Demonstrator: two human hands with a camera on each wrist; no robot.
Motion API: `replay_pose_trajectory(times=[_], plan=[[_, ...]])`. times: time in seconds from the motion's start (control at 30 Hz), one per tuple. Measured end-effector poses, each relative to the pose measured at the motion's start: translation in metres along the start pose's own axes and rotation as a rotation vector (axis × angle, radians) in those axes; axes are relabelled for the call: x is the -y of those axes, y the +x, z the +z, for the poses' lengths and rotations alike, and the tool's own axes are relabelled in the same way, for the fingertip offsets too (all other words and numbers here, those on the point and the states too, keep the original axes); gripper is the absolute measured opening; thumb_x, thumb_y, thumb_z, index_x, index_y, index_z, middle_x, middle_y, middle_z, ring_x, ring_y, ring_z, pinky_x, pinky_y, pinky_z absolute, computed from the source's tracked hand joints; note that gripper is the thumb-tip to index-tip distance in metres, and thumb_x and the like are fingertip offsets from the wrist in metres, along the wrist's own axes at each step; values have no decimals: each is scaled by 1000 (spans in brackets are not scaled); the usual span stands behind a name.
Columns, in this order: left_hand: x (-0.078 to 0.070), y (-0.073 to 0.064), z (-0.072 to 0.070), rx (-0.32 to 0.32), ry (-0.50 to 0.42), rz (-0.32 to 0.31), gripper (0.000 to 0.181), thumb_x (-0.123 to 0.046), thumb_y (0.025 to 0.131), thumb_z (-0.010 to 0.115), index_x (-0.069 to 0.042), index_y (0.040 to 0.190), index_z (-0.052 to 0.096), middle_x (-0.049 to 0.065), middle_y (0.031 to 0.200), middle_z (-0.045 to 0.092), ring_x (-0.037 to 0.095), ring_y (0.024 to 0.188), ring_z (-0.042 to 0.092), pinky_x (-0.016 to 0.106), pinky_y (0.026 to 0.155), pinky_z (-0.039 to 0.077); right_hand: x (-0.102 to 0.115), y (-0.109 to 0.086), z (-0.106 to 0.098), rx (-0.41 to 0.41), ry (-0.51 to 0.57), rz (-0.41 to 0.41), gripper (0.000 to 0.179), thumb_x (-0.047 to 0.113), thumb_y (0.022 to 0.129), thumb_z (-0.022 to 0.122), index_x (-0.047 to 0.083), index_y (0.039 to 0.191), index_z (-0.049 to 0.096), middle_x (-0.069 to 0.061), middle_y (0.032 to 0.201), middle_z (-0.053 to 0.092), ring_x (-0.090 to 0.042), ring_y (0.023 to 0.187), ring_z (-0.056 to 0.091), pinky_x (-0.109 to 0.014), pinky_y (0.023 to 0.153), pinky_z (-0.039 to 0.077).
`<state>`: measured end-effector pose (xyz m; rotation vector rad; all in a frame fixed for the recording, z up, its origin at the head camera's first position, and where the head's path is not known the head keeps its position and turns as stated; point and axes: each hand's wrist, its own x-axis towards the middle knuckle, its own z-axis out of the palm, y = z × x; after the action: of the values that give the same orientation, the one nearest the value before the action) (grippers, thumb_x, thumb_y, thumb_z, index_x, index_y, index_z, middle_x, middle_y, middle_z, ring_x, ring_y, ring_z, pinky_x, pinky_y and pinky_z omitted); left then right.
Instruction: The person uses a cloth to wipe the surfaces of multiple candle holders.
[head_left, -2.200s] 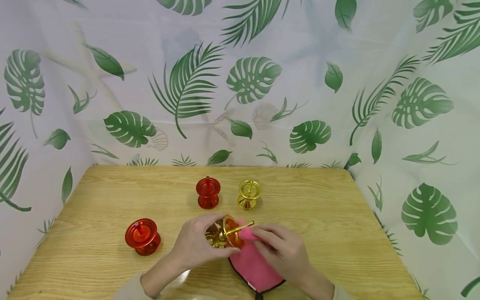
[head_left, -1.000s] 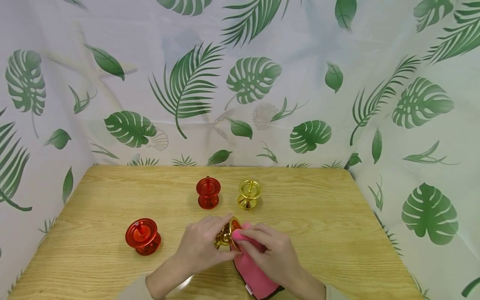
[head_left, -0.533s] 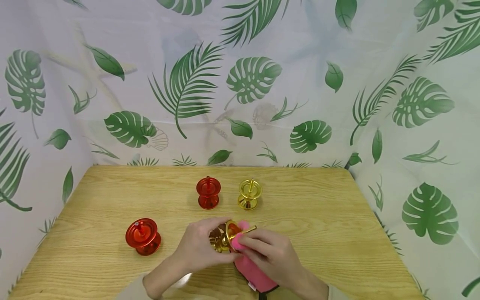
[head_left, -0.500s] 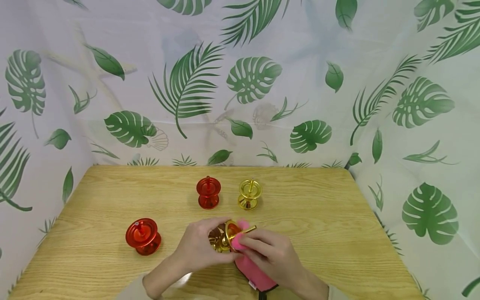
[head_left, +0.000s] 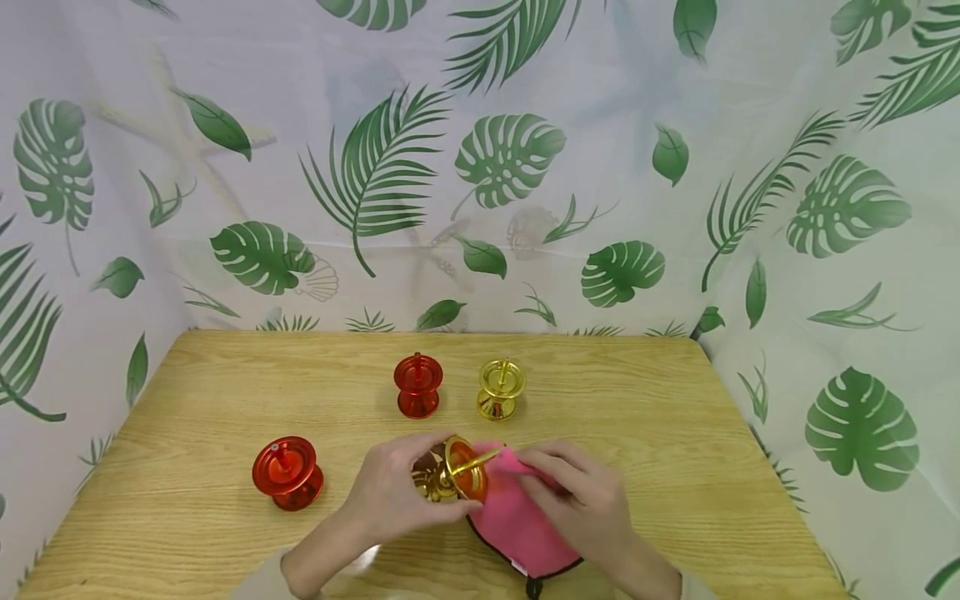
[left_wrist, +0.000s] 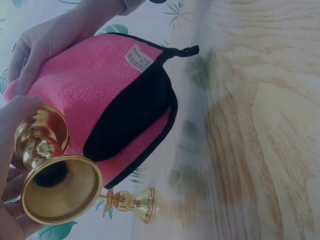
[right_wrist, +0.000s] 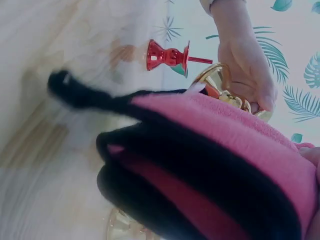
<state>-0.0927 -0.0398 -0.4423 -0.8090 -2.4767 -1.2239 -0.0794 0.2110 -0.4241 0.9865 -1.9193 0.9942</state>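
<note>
My left hand [head_left: 393, 487] grips a gold candle holder [head_left: 467, 475] by its stem and dish, tipped so its spike points up and to the right. In the left wrist view the hollow underside of the holder's base [left_wrist: 62, 190] faces the camera. My right hand [head_left: 581, 500] pinches a pink cloth [head_left: 517, 521] with black edging and a hanging loop, bunched at the fingertips just right of the spike. The rest of the cloth droops below the hand. In the right wrist view its folds [right_wrist: 230, 120] cover part of the gold holder.
On the wooden table [head_left: 187, 542], a red candle holder [head_left: 288, 473] stands at the left. Another red holder [head_left: 417, 386] and a second gold one [head_left: 501, 389] stand upright farther back. A leaf-patterned curtain [head_left: 480, 167] closes off the back and both sides.
The right hand wiped the cloth around the dish and spike, then drew back to the right. The cloth now hangs more spread out. The left hand still grips the gold holder, shifted slightly.
</note>
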Motion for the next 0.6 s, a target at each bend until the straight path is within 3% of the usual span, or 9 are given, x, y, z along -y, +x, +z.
replay_pose_trajectory(times=[0.2, 0.43, 0.6], plan=[[-1, 1, 1, -14, -21, 21, 72, -42, 66, 99, -8, 124, 74, 0, 98, 81, 0, 78, 69, 16, 68, 56, 1, 0, 0, -2, 8, 20, 24, 24, 102, 70, 2, 98, 80, -10, 89, 77, -17, 74, 74, -13, 73, 59], [-4, 3, 4, -19, -63, 49, 68, -37, 65, 100, -8, 121, 75, -2, 95, 81, 0, 77, 69, 17, 68, 57, 4, -3, 13, 78, 81, -78, 18, 16, 103, 68, 1, 104, 79, -12, 94, 77, -20, 81, 75, -18, 78, 61], [-5, 4, 2, 60, -201, -40, 60, -33, 68, 99, -13, 120, 75, -5, 95, 80, -1, 78, 68, 19, 69, 59, 3, -2, 15, 110, 109, -121, 17, 14, 103, 67, 3, 103, 80, -11, 94, 77, -20, 84, 75, -20, 83, 61]])
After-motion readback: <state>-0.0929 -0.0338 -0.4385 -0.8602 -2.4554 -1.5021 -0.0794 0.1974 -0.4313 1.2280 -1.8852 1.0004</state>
